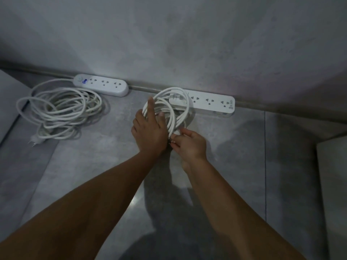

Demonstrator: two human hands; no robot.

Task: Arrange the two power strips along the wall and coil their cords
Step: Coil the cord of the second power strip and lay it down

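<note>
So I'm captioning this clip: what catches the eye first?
Both hands at centre: the left hand steadies a white cord coil while the right hand pinches its lower end. Behind it lies the right power strip by the wall; the left power strip has a looser cord pile.

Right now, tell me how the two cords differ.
The left cord lies loose and sprawled on the floor, untouched; the right cord is a tighter coil held by both hands. The left cord's plug lies out on the floor; the right cord's coil overlaps its power strip. Both are white.
</note>
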